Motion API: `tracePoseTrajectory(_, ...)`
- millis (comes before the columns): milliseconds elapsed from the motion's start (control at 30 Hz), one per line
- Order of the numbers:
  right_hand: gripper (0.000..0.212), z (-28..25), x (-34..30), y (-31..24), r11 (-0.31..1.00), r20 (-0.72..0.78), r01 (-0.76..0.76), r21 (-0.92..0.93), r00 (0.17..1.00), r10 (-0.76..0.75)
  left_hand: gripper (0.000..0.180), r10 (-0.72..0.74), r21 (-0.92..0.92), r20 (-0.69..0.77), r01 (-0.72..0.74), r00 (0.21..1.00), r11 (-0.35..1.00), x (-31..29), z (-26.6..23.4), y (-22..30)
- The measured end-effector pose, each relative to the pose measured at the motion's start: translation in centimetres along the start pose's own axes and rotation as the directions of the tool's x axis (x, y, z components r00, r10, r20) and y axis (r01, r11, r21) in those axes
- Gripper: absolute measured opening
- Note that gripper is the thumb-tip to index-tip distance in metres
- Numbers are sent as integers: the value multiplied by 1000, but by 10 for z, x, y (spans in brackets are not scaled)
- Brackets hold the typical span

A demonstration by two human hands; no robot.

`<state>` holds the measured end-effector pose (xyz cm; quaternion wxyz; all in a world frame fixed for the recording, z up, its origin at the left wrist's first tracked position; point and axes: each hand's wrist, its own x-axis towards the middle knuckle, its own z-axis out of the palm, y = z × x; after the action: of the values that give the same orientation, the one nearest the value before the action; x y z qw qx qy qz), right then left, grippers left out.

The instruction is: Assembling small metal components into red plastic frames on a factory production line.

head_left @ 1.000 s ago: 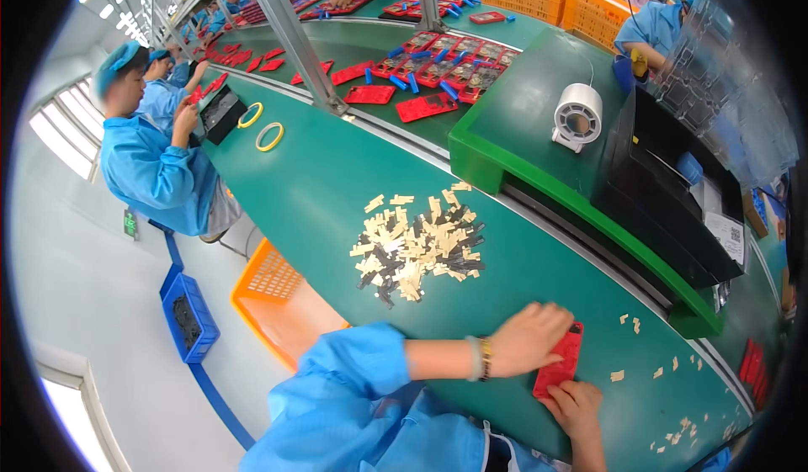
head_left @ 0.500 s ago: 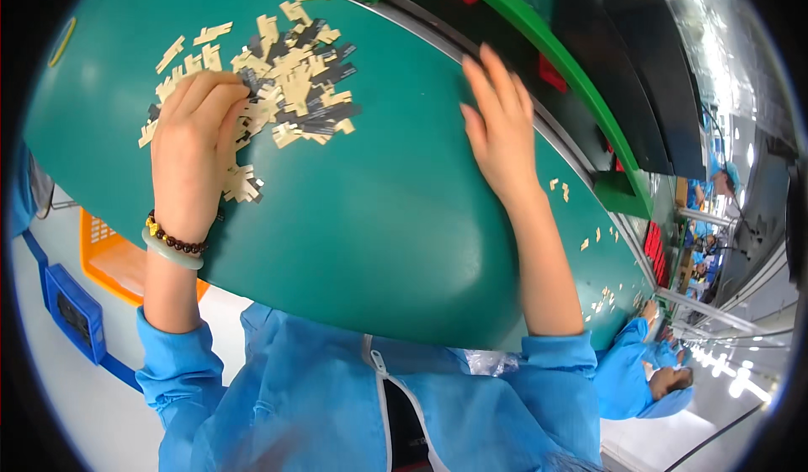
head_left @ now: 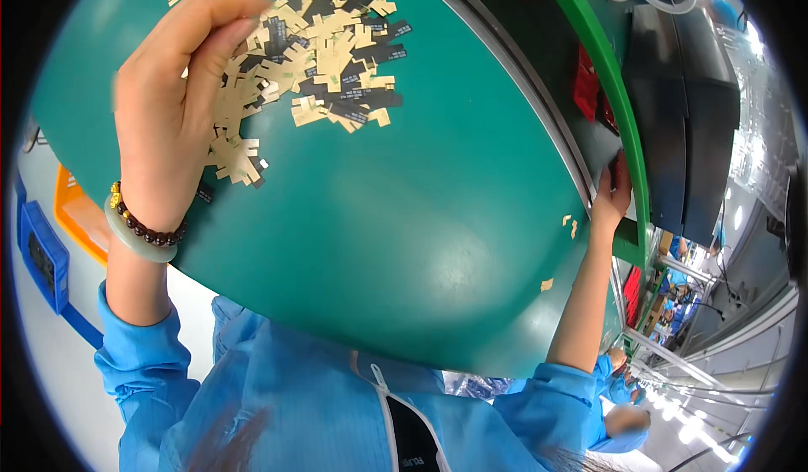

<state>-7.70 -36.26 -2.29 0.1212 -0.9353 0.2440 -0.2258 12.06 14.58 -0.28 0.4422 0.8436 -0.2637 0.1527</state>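
Small flat cream-and-black adhesive-backed strips (head_left: 332, 60) lie in a loose heap at the far left of the green table. My left hand (head_left: 168, 106), with a dark bead bracelet and a pale bangle (head_left: 139, 236) at its wrist, hangs over the heap's left side. Its thumb and forefinger meet in a pinch; whatever lies between them is too small or hidden to make out. At the far right, my right hand (head_left: 612, 198) reaches past the metal edge beside the green rail. Its thumb and fingers stand apart, partly in shadow, and nothing shows in them.
The green table (head_left: 387, 220) curves toward me. A green rail (head_left: 619, 60) runs along a channel holding red pieces (head_left: 587, 85). Black panels (head_left: 682, 119) stand beyond. An orange basket (head_left: 80, 220) and a blue-framed device (head_left: 44, 257) are lower left. Another person (head_left: 619, 426) sits at right.
My right hand has moved from above the table to the right, past its edge by the green rail. My left hand has lifted slightly off the heap, still pinched. The view has shifted.
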Motion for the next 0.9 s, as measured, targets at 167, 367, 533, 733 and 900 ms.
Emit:
tracePoseTrajectory(167, 46, 38, 47, -26, 965, -30, 18, -263, 999, -27, 6, 185, 158, -29, -178, 982, 971, 6, -2, -6)
tracePoseTrajectory(367, 35, 34, 59, -42, 984, 112, 46, -171, 993, -27, 11, 327, 154, -120, -308, 937, 939, -11, -9, 2)
tracePoseTrajectory(533, 18, -6, -23, -72, 961, 51, 276, 34, 959, -278, 15, -48, -552, 70, 79, 996, 830, -8, -7, 20)
tracePoseTrajectory(733, 27, -50, -137, -154, 836, 181, 537, 112, 816, -548, 21, -112, -611, 709, 685, 697, 396, -2, 33, 99)
tracePoseTrajectory(900, 26, -41, -154, -154, 826, 176, 543, 147, 808, -563, 17, 52, -527, 781, 613, 622, 589, -9, 79, 127)
